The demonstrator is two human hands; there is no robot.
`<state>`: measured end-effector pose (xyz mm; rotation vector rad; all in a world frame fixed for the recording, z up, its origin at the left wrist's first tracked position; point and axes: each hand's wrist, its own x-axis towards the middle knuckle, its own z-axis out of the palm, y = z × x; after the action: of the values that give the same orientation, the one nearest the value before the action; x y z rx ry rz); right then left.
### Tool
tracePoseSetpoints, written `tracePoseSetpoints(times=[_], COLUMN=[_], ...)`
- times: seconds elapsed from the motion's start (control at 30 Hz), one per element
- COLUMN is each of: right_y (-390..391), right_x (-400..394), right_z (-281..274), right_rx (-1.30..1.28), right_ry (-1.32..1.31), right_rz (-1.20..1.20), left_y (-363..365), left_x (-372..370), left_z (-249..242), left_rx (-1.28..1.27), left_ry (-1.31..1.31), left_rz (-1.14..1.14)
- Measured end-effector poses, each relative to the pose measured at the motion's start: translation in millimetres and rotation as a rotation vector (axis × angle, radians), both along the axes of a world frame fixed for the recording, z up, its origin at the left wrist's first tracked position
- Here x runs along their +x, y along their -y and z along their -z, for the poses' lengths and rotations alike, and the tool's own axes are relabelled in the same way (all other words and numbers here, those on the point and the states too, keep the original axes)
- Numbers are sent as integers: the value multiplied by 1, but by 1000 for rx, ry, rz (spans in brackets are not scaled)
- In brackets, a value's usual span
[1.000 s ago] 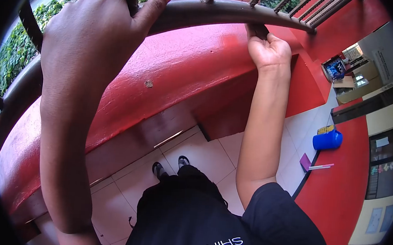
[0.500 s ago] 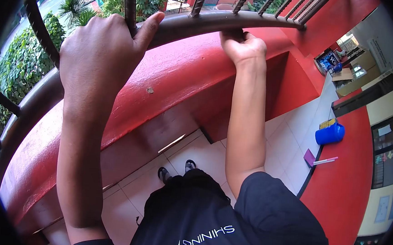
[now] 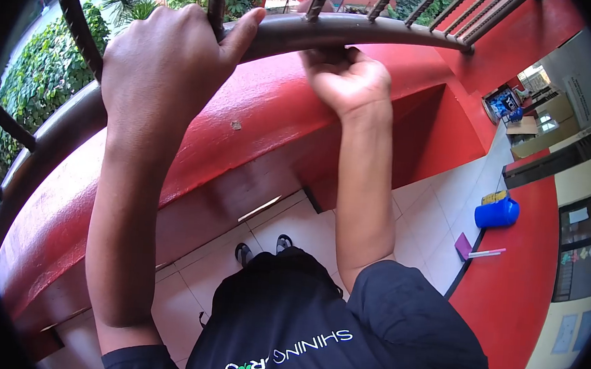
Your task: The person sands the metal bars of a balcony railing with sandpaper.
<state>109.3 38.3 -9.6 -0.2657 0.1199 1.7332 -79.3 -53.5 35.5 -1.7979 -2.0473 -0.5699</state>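
We see blue mug (image 3: pixel 495 213) on red counter (image 3: pixel 515 282) | pink pen (image 3: pixel 486 253) beside it | both well right of the hand

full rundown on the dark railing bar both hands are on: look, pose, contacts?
The railing bar is a thick, dark brown, smooth curved rail, metal by the look, sweeping from lower left up across the top. Thin ribbed rods rise from it. It runs along the top of a red ledge. The left hand wraps over it; the right hand presses against its underside.
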Motion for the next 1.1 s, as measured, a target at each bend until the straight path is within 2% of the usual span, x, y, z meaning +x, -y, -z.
tracePoseSetpoints(times=[0.07,0.1,0.17,0.2,0.27,0.33,0.37,0.4,0.43,0.5,0.53,0.6,0.63,0.67,0.87,0.93,1.1], right_y=[-39,-55,-57,-54,-30,-17,-17,0,11,27,40,61,71,82,154,174,250], right_x=[62,82,75,55,44,55,70,78,88,123,134,166,181,195,275,306,362], right_z=[-5,0,0,11,21,21,21,11,8,13,10,19,23,29,64,87,169], right_rx=[-12,-6,49,82,108,108,159,83,101,206,180,159,138,116,-92,-100,-246], right_ry=[-185,-115,-32,147,121,391,329,327,423,446,450,463,419,380,319,395,565], right_rz=[48,102,282,345,145,396,492,575,653,711,749,773,761,770,837,843,651], left_y=[0,1,-1,-1,-2,0,0,-1,0,2,3,2,6,1,-16,-16,-8], left_x=[0,0,-1,-1,1,2,3,2,3,4,4,7,13,9,-3,1,6], left_z=[-2,0,1,0,-2,-3,-3,-2,-3,-3,-1,-2,-9,-1,5,0,1], left_rx=[-7,29,60,46,42,35,22,32,31,34,35,24,-61,6,-56,-121,-55], left_ry=[-2,-13,-7,5,-22,-8,-6,-26,-20,-4,-27,-9,-7,-66,-111,-98,-85], left_rz=[8,1,-3,-3,-23,-18,-32,-32,-40,-55,-62,-85,-138,-152,-194,-274,-248])
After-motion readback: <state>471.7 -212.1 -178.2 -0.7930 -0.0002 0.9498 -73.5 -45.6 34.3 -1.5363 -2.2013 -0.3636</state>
